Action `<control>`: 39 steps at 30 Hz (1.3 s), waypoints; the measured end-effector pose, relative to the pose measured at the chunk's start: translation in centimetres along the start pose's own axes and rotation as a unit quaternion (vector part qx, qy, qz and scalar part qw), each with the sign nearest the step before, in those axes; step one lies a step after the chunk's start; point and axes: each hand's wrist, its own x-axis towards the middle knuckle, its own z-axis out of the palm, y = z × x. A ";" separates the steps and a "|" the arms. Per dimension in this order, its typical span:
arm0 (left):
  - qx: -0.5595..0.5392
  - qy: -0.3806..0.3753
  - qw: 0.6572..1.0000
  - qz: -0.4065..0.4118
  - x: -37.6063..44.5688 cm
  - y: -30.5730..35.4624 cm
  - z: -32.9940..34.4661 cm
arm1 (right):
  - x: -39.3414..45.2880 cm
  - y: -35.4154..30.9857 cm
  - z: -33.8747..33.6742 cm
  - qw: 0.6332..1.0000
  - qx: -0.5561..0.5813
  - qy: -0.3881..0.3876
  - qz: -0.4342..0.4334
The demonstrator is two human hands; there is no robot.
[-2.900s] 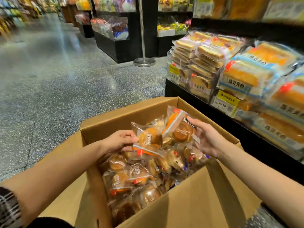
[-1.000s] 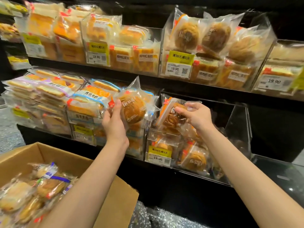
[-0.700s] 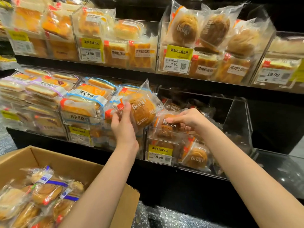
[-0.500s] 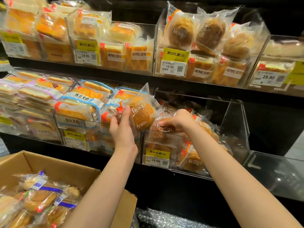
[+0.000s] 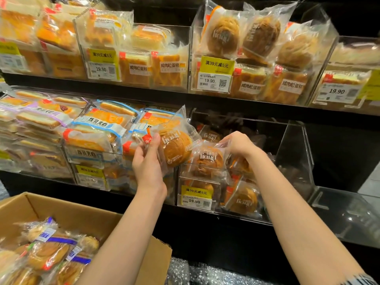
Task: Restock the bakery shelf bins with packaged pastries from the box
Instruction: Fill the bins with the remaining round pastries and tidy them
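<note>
Pastries are sitting in both my hands — my left hand (image 5: 149, 163) is gripping a wrapped round bun (image 5: 177, 148), thumb curled over its red-tabbed edge, holding it upright just left of the clear bin (image 5: 294, 153). At three o'clock from it, my right hand (image 5: 239, 144) is pinching the top of a second bun pack (image 5: 207, 160), which is resting on the packs already in the bin's front. At seven o'clock, the cardboard box (image 5: 86, 212) is lying open — more packaged pastries (image 5: 49, 251) are filling it.

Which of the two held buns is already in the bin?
The bun under the right hand; it sits atop the bin stack. The left hand's bun is outside.
</note>
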 end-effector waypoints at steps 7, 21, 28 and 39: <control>-0.009 0.010 1.000 -0.002 0.0 0.1 -0.1 | 0.3 0.8 -0.9 0.986 0.080 0.109 -0.102; -0.011 0.015 1.000 -0.003 0.0 0.2 0.2 | -0.7 -0.7 -2.5 0.965 0.137 0.189 -0.117; 0.004 0.021 1.000 0.011 0.0 0.1 0.5 | -2.5 -3.4 -0.9 0.989 -0.045 0.017 -0.142; -0.025 0.042 0.992 0.112 -1.4 0.3 2.5 | -3.1 3.2 -7.8 0.990 -0.134 -0.032 0.039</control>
